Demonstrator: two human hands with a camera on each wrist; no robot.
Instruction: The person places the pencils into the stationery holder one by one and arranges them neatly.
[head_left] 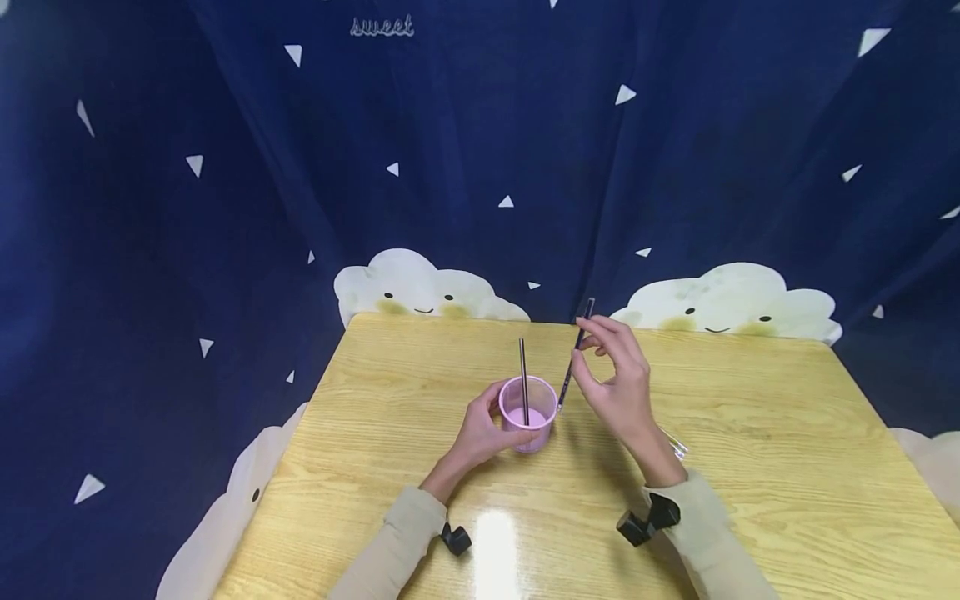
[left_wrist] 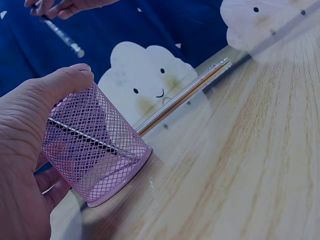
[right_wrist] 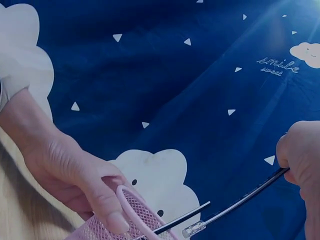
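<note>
My left hand (head_left: 478, 432) grips a pink mesh pen holder (left_wrist: 100, 150) that stands on the table, with the thumb along its near side at the rim. One dark pencil (head_left: 522, 362) leans inside the holder, its upper end sticking out above the rim. To the right, my right hand (head_left: 619, 379) pinches a second dark pencil (head_left: 568, 377) between thumb and fingers. That pencil slants, its silver ferrule and eraser end (right_wrist: 194, 229) pointing down, close beside the holder's right rim.
Several pencils (left_wrist: 182, 99) lie on the wooden table (head_left: 765, 467), partly hidden behind my right forearm in the head view. A dark blue curtain (head_left: 480, 125) with white clouds and triangles hangs along the table's far edge. Each sleeve carries a black wrist camera (head_left: 636, 527).
</note>
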